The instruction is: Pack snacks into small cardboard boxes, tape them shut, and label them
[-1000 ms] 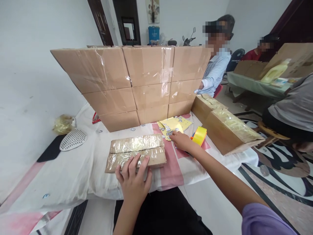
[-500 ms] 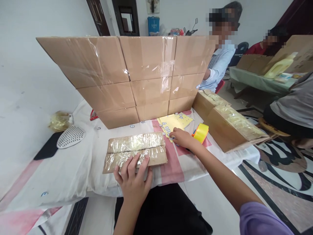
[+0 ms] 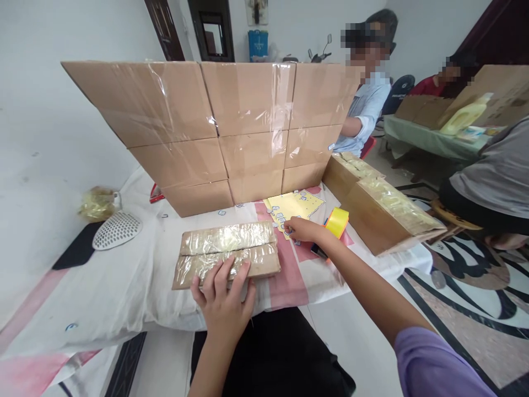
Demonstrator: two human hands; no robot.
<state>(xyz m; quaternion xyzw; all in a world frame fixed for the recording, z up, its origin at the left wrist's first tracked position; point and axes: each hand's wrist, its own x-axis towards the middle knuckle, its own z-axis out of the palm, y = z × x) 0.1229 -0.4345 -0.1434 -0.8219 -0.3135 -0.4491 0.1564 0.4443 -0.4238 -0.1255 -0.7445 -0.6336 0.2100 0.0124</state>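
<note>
A flat cardboard box point(image 3: 227, 251) sealed with clear tape lies on the cloth-covered table point(image 3: 124, 286) in front of me. My left hand point(image 3: 223, 300) rests on its near edge, fingers spread flat. My right hand point(image 3: 303, 230) reaches to the yellow sticker sheet point(image 3: 293, 205) just right of the box, fingertips pinched on a small sticker at the sheet's near edge. A yellow tape roll point(image 3: 336, 221) lies right beside that hand.
A wall of taped cardboard boxes point(image 3: 231, 127) stands at the table's back. Two more taped boxes point(image 3: 380, 209) lie at the right. A white perforated object point(image 3: 117, 229) and a crumpled plastic bag point(image 3: 97, 203) sit at the left. Other people sit behind and to the right.
My right hand has drawn slightly left along the sticker sheet and its fingers have closed into a pinch. The left hand stays on the box.
</note>
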